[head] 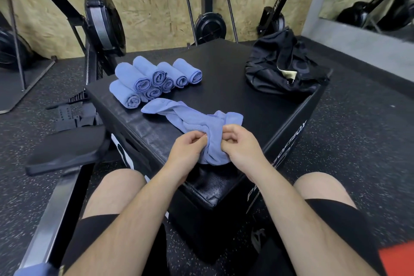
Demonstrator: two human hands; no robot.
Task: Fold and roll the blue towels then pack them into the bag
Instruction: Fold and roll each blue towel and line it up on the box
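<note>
- Spotted a rowing machine [103, 22] at the far left of the frame, off the box, so ignored it.
- Clocked a pile of rolled towels [154, 80] left of centre, on the upper part of the black box [235, 96] top, stacked touching, with spiral ends toward the camera. Looked finished, just not packed yet.
- Found the loose blue towel [190, 116] at centre frame, twisted and bunched, with the far end trailing toward the pile and the near end drooping over the box's near edge.
- Saw the left hand [188, 152] curled onto that near bunch, pinching a fold between thumb and fingertips.
- Saw the right hand [239, 148] just beside it, curled in too, gripping the same bunch from the other side.
- Judged the step in hand as untangling this towel before folding. Would've hunted for two corners on one short edge instead of grabbing mid-cloth, shaken it out, then laid it flat on the bare patch of box below the pile. Would've lined up edges, smoothed creases, and rolled tight to match the others.
- Noted the black bag [284, 67] upper right, on the box's far corner, well apart from both hands. Couldn't judge the width of the opening.
</note>
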